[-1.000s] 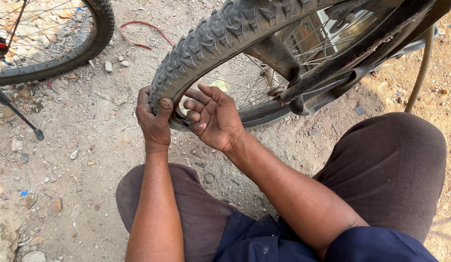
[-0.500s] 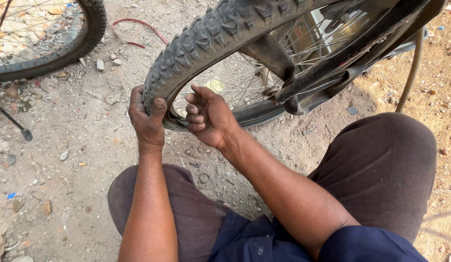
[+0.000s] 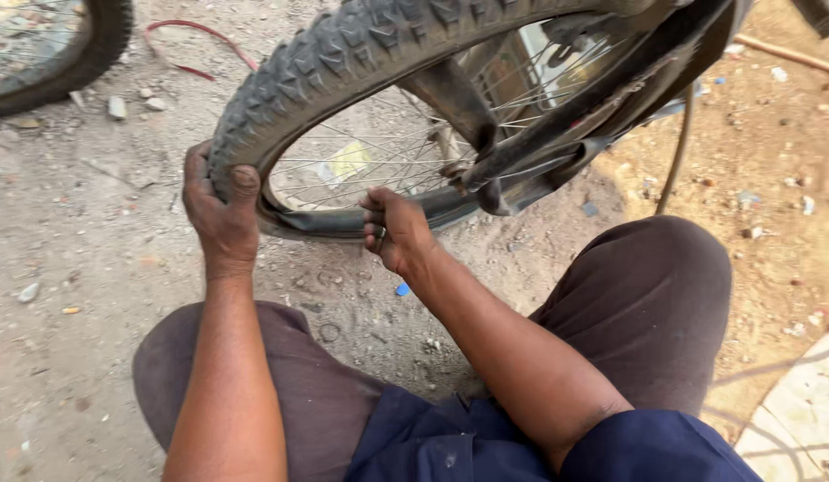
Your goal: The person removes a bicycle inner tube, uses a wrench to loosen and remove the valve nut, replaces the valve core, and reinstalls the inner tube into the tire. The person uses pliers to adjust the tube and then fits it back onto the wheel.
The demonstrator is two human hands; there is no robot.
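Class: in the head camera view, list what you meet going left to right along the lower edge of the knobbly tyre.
Left hand gripping the knobbly tyre → spoked rim → right hand → black frame tubes → thin hose.

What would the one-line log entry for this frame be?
left hand: grips knobby tyre | right hand: fingers on tyre edge at rim | ground: dirt, pebbles

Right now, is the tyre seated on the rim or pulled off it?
Partly off: near the left hand the tyre gapes from the rim.

Knobby black bicycle tyre [image 3: 343, 54], upright on spoked wheel [image 3: 379, 152], bead loose at bottom
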